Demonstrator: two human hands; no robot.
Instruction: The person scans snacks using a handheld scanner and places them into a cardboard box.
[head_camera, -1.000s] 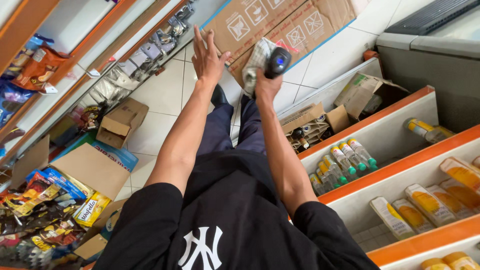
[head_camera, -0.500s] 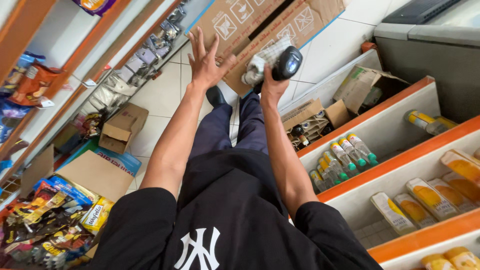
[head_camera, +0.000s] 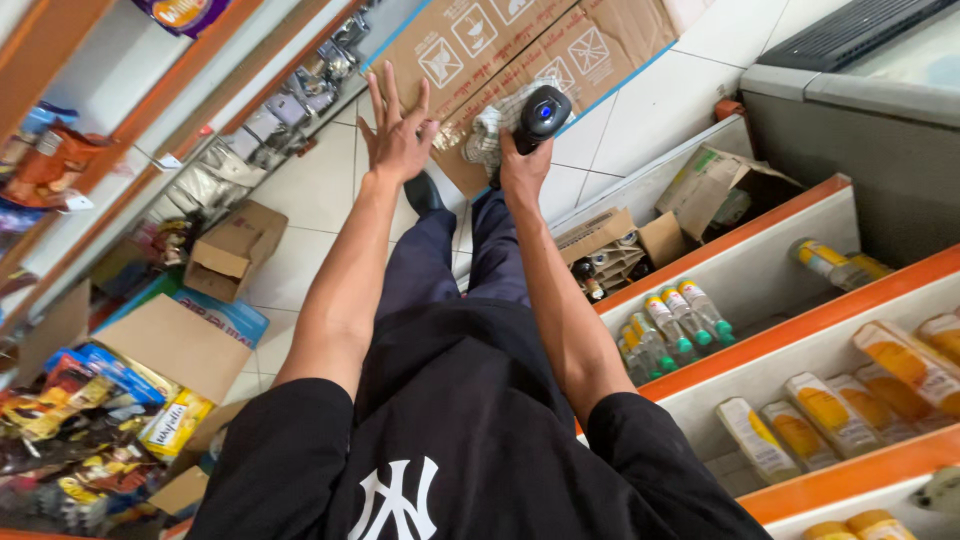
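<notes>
Our right hand (head_camera: 522, 168) clenches the black scanner (head_camera: 541, 115) by its grip, light, rigid, with a soft cloth (head_camera: 490, 128), while left hand (head_camera: 397, 138) fingers (head_camera: 385, 92) spread free

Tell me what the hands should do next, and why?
Probably bring the open left hand down to steady the big cardboard box. The right hand already grips a black handheld scanner with a checked cloth, both against the box. The left hand hovers with fingers spread, holding nothing, so it seems free to help.
</notes>
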